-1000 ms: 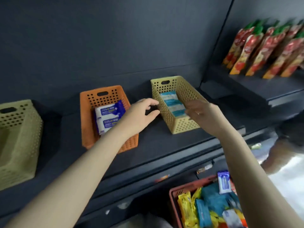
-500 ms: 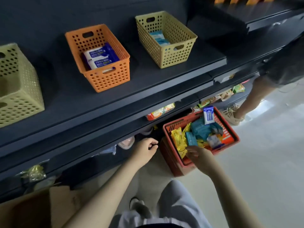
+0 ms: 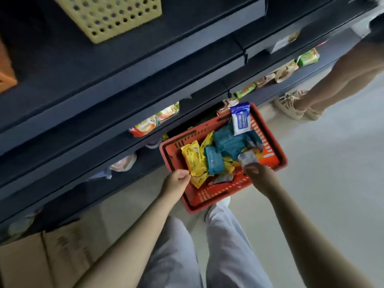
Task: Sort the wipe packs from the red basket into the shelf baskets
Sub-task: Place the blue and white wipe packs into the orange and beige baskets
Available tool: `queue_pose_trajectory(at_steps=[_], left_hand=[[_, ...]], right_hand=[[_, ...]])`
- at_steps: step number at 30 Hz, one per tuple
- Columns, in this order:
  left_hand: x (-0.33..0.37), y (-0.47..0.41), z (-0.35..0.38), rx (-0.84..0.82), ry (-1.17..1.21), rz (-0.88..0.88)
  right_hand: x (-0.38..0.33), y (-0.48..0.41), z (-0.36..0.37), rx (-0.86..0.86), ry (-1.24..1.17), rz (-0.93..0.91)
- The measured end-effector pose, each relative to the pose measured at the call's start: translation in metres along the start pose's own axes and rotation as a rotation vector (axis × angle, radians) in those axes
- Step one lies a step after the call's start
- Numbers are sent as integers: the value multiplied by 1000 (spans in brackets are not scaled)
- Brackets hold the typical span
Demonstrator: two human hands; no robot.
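A person is bending over the red basket (image 3: 209, 206) on the floor at centre frame, starting another pick in a sorting round. The right hand (image 3: 260, 178), which half a second ago was only dipping into the basket's near end, is now pinching a small pale pack (image 3: 247, 159) between its fingers, a sign that the next pack is probably about to go up. The left hand (image 3: 176, 180), earlier hanging short of the basket, is now reaching its left rim, fingers curled against a yellow pack (image 3: 194, 161); whether they are pinching it cannot be told. Teal packs (image 3: 228, 142) and a blue-and-white pack (image 3: 241, 119) are still waiting inside. The view is tipping downward: only the yellow shelf basket (image 3: 108, 15) at the top left and a corner of the orange basket (image 3: 6, 69) are showing.
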State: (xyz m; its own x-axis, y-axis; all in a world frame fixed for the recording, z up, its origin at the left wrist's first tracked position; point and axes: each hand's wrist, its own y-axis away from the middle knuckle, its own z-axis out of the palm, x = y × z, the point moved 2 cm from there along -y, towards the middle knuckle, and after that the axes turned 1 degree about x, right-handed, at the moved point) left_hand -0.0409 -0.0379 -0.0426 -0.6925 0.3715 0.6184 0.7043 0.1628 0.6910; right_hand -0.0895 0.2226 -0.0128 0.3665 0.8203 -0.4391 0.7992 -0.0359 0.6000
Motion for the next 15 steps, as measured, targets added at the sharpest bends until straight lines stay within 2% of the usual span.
queue_pose_trajectory(at_steps=[3, 6, 9, 12, 15], left_hand=[[-1, -52, 38, 24, 27, -69], [-7, -105, 69, 62, 102, -128], [-20, -153, 101, 52, 155, -227], [-29, -182, 129, 1, 153, -246], [-36, -195, 149, 35, 186, -267]], right_hand=[[28, -70, 13, -21, -10, 72], [45, -129, 42, 3, -175, 145], [55, -177, 61, 171, -285, 182], [49, -197, 64, 359, -450, 244], [44, -200, 68, 455, -656, 339]])
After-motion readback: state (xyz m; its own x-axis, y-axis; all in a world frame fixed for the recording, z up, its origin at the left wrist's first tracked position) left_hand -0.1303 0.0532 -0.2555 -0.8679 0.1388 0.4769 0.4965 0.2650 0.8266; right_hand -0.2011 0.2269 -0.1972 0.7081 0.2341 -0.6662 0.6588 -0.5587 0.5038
